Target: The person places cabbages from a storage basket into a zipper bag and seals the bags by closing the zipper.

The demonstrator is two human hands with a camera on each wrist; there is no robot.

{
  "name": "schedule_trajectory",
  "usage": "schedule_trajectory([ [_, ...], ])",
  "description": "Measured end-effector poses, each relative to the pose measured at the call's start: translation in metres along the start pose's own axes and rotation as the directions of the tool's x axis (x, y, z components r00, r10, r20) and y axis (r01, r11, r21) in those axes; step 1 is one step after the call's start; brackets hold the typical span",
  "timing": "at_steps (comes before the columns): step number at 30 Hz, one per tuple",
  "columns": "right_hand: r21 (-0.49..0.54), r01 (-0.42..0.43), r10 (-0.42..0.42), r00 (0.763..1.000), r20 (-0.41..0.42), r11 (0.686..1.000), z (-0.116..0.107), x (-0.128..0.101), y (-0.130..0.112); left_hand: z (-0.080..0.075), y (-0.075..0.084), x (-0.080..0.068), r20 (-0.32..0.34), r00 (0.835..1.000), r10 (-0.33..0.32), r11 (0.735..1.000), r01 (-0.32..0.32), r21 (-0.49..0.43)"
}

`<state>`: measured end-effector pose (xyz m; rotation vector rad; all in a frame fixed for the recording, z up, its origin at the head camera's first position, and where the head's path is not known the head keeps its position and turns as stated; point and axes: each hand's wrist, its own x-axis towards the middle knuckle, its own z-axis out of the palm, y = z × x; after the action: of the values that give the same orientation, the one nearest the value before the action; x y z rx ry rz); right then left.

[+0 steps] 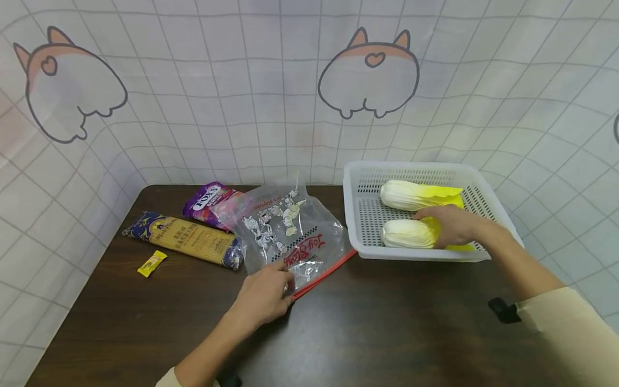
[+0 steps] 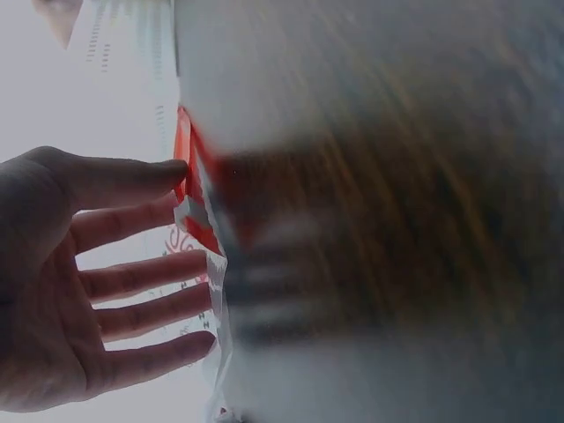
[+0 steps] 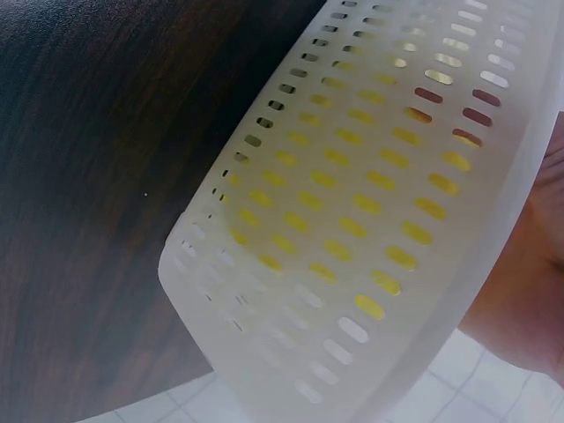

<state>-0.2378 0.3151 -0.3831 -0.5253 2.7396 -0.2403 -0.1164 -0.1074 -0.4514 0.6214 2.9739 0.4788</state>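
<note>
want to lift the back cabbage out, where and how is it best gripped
Probably around the thick white end of the back cabbage, from above, fingers across its width. It lies on its side, rounded there; the basket walls stand around it, and the yellow leaves look thinner.

High forward-down head view; close wrist views, the same bag (image 1: 301, 228) in left, same basket (image 1: 419, 253) in right.
</note>
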Motion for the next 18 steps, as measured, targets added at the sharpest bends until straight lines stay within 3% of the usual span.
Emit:
schedule_trajectory([
  [9,0.017,0.034,-0.033,0.998,-0.052,0.999,-0.002,-0.005,0.004,0.0,0.002,-0.003,-0.073,0.997,-0.024,1.0,0.025,0.013],
  [18,0.055,0.045,-0.039,0.994,-0.104,0.997,-0.002,-0.019,0.009,-0.007,0.007,-0.009,-0.179,0.983,-0.029,0.985,0.058,0.16],
])
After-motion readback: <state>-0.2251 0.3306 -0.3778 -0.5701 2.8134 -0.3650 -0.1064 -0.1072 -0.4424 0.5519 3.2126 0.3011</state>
